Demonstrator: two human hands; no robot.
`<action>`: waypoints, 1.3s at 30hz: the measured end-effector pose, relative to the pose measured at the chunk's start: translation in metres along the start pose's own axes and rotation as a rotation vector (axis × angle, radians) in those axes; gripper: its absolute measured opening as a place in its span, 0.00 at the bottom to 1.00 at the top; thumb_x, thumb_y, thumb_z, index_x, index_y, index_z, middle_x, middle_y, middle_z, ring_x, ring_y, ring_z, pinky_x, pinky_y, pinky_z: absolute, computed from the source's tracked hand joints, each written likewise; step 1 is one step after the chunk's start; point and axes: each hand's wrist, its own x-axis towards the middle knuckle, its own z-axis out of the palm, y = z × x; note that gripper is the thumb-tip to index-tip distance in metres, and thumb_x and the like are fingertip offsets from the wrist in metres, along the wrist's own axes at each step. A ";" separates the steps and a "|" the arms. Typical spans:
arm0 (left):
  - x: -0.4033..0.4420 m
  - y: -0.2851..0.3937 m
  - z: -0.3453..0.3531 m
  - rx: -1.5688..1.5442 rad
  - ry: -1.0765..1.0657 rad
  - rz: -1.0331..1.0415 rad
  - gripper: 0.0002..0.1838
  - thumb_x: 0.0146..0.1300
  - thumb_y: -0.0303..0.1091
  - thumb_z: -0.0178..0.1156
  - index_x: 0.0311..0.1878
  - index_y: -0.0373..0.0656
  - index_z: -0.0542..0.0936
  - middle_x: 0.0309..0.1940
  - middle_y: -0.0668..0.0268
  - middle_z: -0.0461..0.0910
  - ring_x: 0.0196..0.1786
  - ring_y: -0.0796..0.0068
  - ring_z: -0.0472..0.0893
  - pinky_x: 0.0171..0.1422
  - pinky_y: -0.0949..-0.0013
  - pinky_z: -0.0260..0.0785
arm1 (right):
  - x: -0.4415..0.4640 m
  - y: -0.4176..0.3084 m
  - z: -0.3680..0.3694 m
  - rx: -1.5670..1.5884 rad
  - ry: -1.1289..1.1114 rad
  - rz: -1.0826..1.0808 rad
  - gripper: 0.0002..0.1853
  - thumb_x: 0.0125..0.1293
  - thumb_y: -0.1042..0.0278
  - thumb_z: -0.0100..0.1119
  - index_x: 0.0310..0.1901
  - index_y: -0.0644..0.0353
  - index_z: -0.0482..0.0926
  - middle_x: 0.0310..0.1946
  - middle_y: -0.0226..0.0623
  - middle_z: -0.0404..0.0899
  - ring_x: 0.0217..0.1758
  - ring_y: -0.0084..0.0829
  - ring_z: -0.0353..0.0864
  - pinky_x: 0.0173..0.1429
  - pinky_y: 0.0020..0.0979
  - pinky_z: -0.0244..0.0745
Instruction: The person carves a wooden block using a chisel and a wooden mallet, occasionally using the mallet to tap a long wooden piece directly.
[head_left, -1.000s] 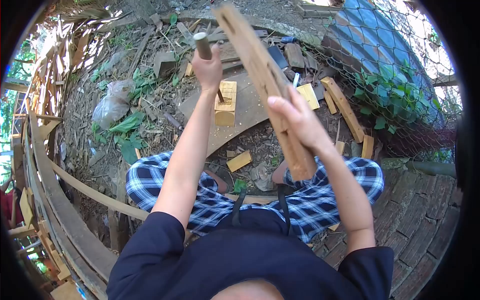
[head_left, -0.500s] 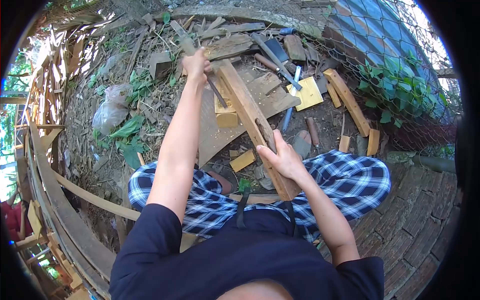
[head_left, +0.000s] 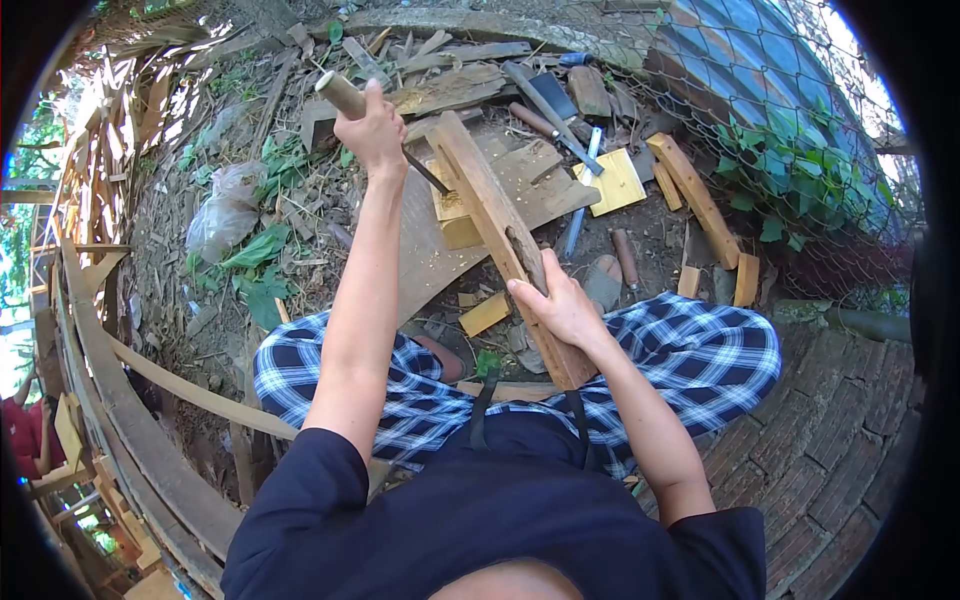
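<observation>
My left hand (head_left: 373, 135) is wrapped round the wooden handle of a chisel (head_left: 343, 95). The chisel's dark, narrow blade slants down to the right, its tip by a small yellowish wood block (head_left: 460, 234) sprinkled with shavings. Across that block leans a long wooden beam (head_left: 482, 198) with a rough hollow in its side, its near end between my knees. Lower on the beam, my right hand (head_left: 562, 307) grips it with the thumb on one side; the fingers on the far side are partly hidden.
A wide board (head_left: 425, 270) lies beneath the block. To the right are a hammer (head_left: 566, 140), a yellow wood square (head_left: 615, 184), a loose wooden handle (head_left: 625, 259) and a timber piece (head_left: 697, 200). A wire fence (head_left: 800, 110) borders the right; a plastic bag (head_left: 222, 215) lies left.
My left hand has shifted a little left, and the chisel's handle end has swung left and up. My right hand stays on the beam, which has barely moved.
</observation>
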 end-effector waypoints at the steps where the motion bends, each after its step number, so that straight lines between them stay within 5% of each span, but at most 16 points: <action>1: -0.003 -0.004 0.000 0.016 -0.003 -0.007 0.13 0.68 0.32 0.61 0.33 0.41 0.67 0.16 0.72 0.67 0.11 0.85 0.63 0.12 0.75 0.50 | 0.000 0.000 0.001 0.000 0.004 0.003 0.37 0.64 0.37 0.55 0.60 0.64 0.61 0.45 0.68 0.79 0.53 0.62 0.80 0.59 0.50 0.72; 16: 0.003 -0.048 0.005 0.311 -0.100 0.357 0.13 0.67 0.33 0.63 0.31 0.41 0.71 0.16 0.72 0.69 0.13 0.85 0.67 0.14 0.76 0.56 | 0.000 0.002 0.003 0.033 0.004 -0.025 0.37 0.64 0.38 0.55 0.58 0.65 0.63 0.47 0.67 0.79 0.54 0.62 0.79 0.59 0.49 0.72; 21: -0.005 -0.049 0.014 0.456 -0.099 0.487 0.12 0.66 0.33 0.65 0.30 0.42 0.72 0.16 0.75 0.70 0.15 0.86 0.68 0.18 0.77 0.59 | 0.000 -0.005 -0.007 0.254 -0.006 -0.020 0.37 0.64 0.39 0.56 0.60 0.67 0.67 0.55 0.64 0.76 0.61 0.50 0.77 0.65 0.41 0.68; 23: -0.002 -0.049 0.012 0.431 -0.083 0.491 0.13 0.66 0.33 0.65 0.29 0.42 0.72 0.17 0.74 0.71 0.16 0.86 0.70 0.19 0.77 0.60 | 0.010 -0.010 -0.026 0.402 -0.084 0.028 0.40 0.64 0.42 0.57 0.65 0.72 0.67 0.59 0.55 0.75 0.65 0.40 0.73 0.70 0.37 0.64; 25: 0.001 -0.053 0.007 0.375 -0.077 0.443 0.13 0.65 0.33 0.65 0.29 0.42 0.72 0.18 0.73 0.74 0.16 0.85 0.71 0.19 0.75 0.61 | 0.003 -0.059 -0.058 0.366 0.042 -0.065 0.40 0.65 0.43 0.58 0.65 0.73 0.67 0.60 0.55 0.74 0.66 0.40 0.72 0.70 0.36 0.64; 29: -0.015 -0.044 0.003 0.350 -0.082 0.385 0.11 0.65 0.32 0.65 0.30 0.40 0.74 0.20 0.72 0.75 0.19 0.84 0.72 0.22 0.74 0.63 | -0.003 -0.151 -0.121 0.339 0.302 -0.652 0.34 0.66 0.43 0.57 0.59 0.70 0.73 0.50 0.45 0.79 0.50 0.34 0.80 0.57 0.33 0.74; 31: -0.027 -0.034 0.010 0.434 -0.056 0.570 0.10 0.65 0.32 0.65 0.32 0.39 0.75 0.21 0.71 0.75 0.22 0.84 0.74 0.27 0.74 0.66 | -0.006 -0.189 -0.143 0.291 0.364 -0.986 0.30 0.68 0.45 0.56 0.56 0.67 0.74 0.43 0.40 0.80 0.43 0.31 0.80 0.50 0.32 0.76; 35: -0.035 -0.029 0.012 0.493 -0.080 0.500 0.11 0.62 0.35 0.66 0.39 0.36 0.79 0.27 0.60 0.83 0.30 0.71 0.83 0.39 0.68 0.73 | -0.006 -0.190 -0.141 -0.037 0.482 -0.988 0.36 0.63 0.39 0.55 0.61 0.64 0.70 0.49 0.49 0.77 0.44 0.34 0.81 0.44 0.36 0.78; 37: -0.038 -0.030 0.007 0.488 -0.097 0.550 0.11 0.62 0.34 0.66 0.40 0.36 0.79 0.27 0.59 0.83 0.30 0.70 0.84 0.39 0.67 0.74 | -0.004 -0.160 -0.124 -0.531 0.113 -0.328 0.31 0.64 0.43 0.55 0.55 0.66 0.74 0.41 0.50 0.81 0.43 0.36 0.82 0.49 0.36 0.76; 39: -0.038 -0.036 0.014 0.452 -0.152 0.658 0.10 0.62 0.33 0.65 0.41 0.36 0.79 0.27 0.57 0.83 0.30 0.66 0.85 0.39 0.66 0.74 | -0.003 -0.156 -0.135 -0.421 0.062 -0.335 0.33 0.62 0.41 0.55 0.56 0.66 0.74 0.42 0.51 0.81 0.43 0.38 0.82 0.51 0.37 0.76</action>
